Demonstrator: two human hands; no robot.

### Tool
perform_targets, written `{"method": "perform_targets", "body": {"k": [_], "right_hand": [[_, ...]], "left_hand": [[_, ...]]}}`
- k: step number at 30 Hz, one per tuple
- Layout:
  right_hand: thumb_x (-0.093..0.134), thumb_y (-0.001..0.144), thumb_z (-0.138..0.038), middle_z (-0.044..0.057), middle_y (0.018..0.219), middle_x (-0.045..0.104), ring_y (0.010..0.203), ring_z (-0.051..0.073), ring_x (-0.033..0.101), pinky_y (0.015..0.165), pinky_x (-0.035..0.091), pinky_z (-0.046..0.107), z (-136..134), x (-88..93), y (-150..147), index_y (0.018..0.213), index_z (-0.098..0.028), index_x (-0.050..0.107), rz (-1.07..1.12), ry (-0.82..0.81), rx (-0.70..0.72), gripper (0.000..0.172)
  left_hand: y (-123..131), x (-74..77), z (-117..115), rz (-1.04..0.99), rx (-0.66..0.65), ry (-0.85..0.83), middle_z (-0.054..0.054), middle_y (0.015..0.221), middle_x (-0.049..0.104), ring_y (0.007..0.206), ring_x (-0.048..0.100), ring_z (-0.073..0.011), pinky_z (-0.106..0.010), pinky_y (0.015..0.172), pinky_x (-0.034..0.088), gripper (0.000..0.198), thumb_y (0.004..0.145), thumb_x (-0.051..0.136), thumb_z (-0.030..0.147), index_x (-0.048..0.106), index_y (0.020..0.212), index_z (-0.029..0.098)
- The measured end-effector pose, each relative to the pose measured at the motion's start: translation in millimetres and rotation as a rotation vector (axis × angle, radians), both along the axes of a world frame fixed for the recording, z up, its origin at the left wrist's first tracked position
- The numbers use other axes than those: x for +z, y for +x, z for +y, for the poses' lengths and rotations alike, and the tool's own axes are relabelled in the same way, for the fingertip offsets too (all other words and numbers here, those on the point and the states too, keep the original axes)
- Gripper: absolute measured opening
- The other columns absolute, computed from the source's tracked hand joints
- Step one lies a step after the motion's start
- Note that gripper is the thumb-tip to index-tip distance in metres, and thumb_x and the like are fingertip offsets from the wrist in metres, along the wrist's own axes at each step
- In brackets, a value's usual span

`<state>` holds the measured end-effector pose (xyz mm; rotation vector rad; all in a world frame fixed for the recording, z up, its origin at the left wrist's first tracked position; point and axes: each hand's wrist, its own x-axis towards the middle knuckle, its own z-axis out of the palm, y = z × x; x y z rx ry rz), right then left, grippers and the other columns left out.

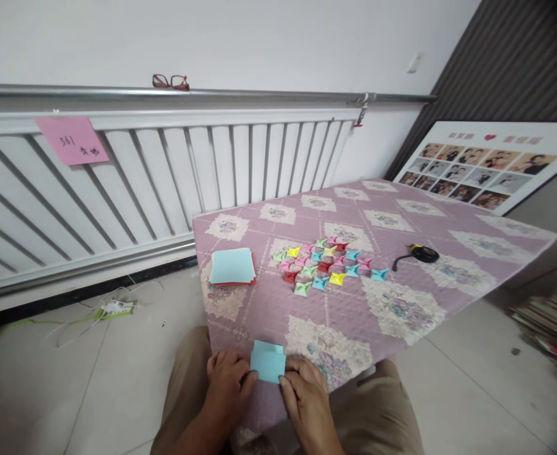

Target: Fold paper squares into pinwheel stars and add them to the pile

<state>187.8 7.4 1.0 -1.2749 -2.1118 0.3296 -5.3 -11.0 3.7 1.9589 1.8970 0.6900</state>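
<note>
A light-blue sheet of paper [268, 366] lies at the near edge of the table, partly folded so that its lower flap overlaps the part behind. My left hand [231, 379] has its fingers curled, with the thumb at the paper's lower left edge. On the other side, my right hand [304, 392] pinches the lower right corner, thumb on top. Farther left rests a stack of square papers [232, 266], light blue on top with red showing beneath. Several small folded paper pieces [323, 266] in pink, yellow, green, blue and red stand in rows beyond my hands.
A flowered purple cloth [269, 309] covers the table. To the right lies a black object with a strap [423, 254]. A white radiator [240, 158] runs behind, with glasses [170, 82] on the pipe above. A power strip [116, 308] sits on the floor.
</note>
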Motion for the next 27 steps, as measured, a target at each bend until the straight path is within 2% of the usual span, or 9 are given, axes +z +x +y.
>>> {"method": "perform_targets", "body": {"k": [5,8,16,27], "right_hand": [[0.051,0.089,-0.027,0.005,0.091,0.061,0.091,0.022,0.054,0.08,0.04,0.038,1,-3.5,-7,0.072,-0.024,0.061,-0.001,0.027,-0.127,0.02],[0.055,0.086,-0.028,0.004,0.09,0.06,0.092,0.023,0.053,0.081,0.039,0.039,2,-5.2,-8,0.067,-0.023,0.059,-0.007,0.037,-0.166,0.02],[0.06,0.081,-0.026,0.004,0.09,0.059,0.093,0.024,0.054,0.08,0.04,0.039,3,-8.3,-10,0.061,-0.024,0.055,-0.036,0.051,-0.208,0.02],[0.065,0.073,-0.022,0.005,0.09,0.061,0.093,0.027,0.053,0.076,0.039,0.04,7,-10.0,-12,0.057,-0.024,0.054,-0.108,0.019,-0.248,0.02]], "left_hand": [[4,8.2,6,0.051,0.085,-0.06,-0.002,0.085,0.061,0.089,0.053,-0.0228,-0.044,0.085,0.03,0.019,0.084,0.058,0.03,0.061,0.068,0.02],[4,10.7,8,0.066,0.091,-0.077,-0.002,0.082,0.061,0.087,0.053,-0.0229,-0.043,0.084,0.03,0.019,0.083,0.059,0.03,0.061,0.067,0.02],[1,6.4,15,0.159,0.047,-0.129,-0.002,0.082,0.061,0.086,0.053,-0.0231,-0.04,0.081,0.032,0.023,0.082,0.057,0.035,0.061,0.065,0.02],[4,17.5,18,0.126,0.059,-0.168,-0.002,0.08,0.061,0.085,0.052,-0.024,-0.044,0.082,0.029,0.02,0.08,0.058,0.03,0.06,0.063,0.02]]}}
